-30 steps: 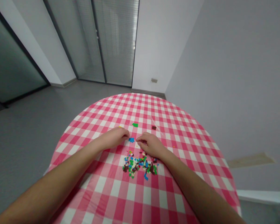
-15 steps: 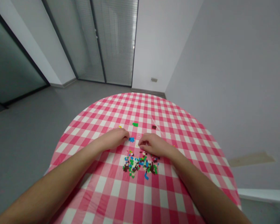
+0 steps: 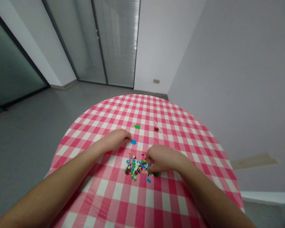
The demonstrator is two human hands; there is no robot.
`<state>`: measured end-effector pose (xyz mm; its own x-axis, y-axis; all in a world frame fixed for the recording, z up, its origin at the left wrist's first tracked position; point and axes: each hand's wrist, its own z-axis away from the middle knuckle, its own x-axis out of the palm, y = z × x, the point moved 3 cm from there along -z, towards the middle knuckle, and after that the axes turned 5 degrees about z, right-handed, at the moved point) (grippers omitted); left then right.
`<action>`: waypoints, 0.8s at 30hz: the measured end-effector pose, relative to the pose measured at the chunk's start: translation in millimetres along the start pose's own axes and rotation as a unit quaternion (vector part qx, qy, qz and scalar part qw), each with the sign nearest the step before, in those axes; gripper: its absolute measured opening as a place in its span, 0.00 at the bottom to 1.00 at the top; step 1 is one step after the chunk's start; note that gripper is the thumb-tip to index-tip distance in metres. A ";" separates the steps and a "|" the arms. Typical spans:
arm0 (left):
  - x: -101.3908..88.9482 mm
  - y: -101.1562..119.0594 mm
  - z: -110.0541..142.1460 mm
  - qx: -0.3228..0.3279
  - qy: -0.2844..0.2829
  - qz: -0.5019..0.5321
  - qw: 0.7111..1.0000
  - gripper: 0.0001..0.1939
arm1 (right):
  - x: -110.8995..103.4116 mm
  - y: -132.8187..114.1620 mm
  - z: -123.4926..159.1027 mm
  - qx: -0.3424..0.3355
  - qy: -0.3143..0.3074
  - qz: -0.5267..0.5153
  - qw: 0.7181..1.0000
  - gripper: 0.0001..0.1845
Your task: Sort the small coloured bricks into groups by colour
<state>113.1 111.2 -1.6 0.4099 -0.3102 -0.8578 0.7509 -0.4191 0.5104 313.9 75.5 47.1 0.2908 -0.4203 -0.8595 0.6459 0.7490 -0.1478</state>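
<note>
Small building bricks in blue, green, brown, white and other colours lie in a loose pile (image 3: 135, 167) on the table. My right hand (image 3: 165, 156) is over the right side of this pile, thumb and fingers bent down among the bricks. It covers part of the pile, and what its fingertips hold, if anything, is hidden. My left hand (image 3: 117, 139) rests farther back on the left with its fingers curled in. Its fingertips are right beside a small cluster of blue bricks (image 3: 133, 142); I cannot make out anything between them.
Behind the hands lie a green piece (image 3: 137, 126) and a dark brown piece (image 3: 156, 129). A bit of yellow (image 3: 122, 129) shows past my left hand. The round table has a red-and-white checked cloth (image 3: 142, 110). Beyond it are glass doors (image 3: 116, 41) and a wall (image 3: 228, 79) on the right.
My right hand has moved toward me and slightly right, from near the blue bricks onto the pile. My left hand has stayed almost still.
</note>
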 end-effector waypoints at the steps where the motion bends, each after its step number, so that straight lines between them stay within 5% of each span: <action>1: -0.6 0.3 0.4 -0.005 0.005 0.004 1.000 0.11 | -0.7 0.2 1.1 -0.005 0.003 -0.010 1.000 0.07; 5: -4.0 3.0 2.6 -0.021 0.013 0.012 1.000 0.10 | -4.6 5.7 2.1 -0.023 0.041 -0.049 0.998 0.07; 11: -5.5 3.6 4.2 -0.016 0.016 0.021 1.000 0.11 | -1.8 25.8 -16.4 -0.011 0.187 -0.148 0.971 0.10; 18: -6.4 7.7 4.0 -0.012 0.011 0.031 0.999 0.13 | 11.5 33.7 -35.3 0.038 0.284 -0.094 0.953 0.08; 24: -6.4 9.1 3.0 0.000 0.001 0.031 1.000 0.13 | 16.2 35.0 -40.2 0.037 0.298 -0.121 0.946 0.09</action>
<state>115.8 106.9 8.7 0.4568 -0.3346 -0.8242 0.7242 -0.3982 0.5630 312.8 115.5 8.4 -0.3064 -0.1953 -0.9317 0.6962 0.6215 -0.3592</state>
